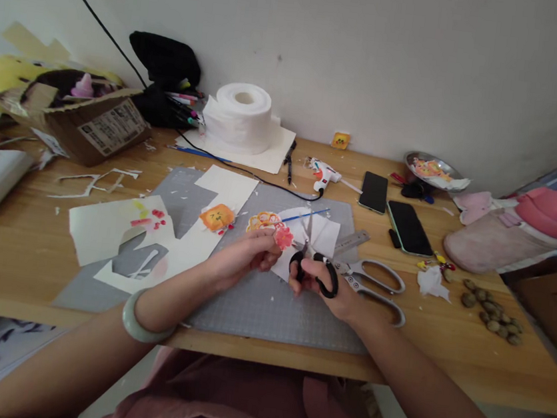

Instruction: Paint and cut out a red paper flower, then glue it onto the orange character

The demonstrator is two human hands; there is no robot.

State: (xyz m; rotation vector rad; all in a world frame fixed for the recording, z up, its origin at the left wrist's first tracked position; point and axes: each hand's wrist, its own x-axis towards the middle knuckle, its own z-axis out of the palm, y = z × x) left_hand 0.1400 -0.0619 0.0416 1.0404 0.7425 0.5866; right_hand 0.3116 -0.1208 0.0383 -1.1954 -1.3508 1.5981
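Note:
Over the grey cutting mat [276,316], my left hand [250,256] pinches a small pinkish-red paper piece [284,237] between its fingertips. Fingers of my right hand [320,286] are in the black handles of small scissors [327,278], whose blades are close to the right side of that piece. Just behind my left hand lies an orange looped cutout [263,221]. An orange square shape with a drawn face [217,217] rests on white paper to the left. Larger grey-handled scissors [376,277] and a metal ruler [352,242] lie right of my right hand.
Cut paper [100,225] covers the mat's left side. Behind are a paper roll [240,124], a glue gun [323,174] and a cardboard box [96,128]. Two phones [410,229], a metal bowl [451,170] and several small brown round objects [497,321] are at the right.

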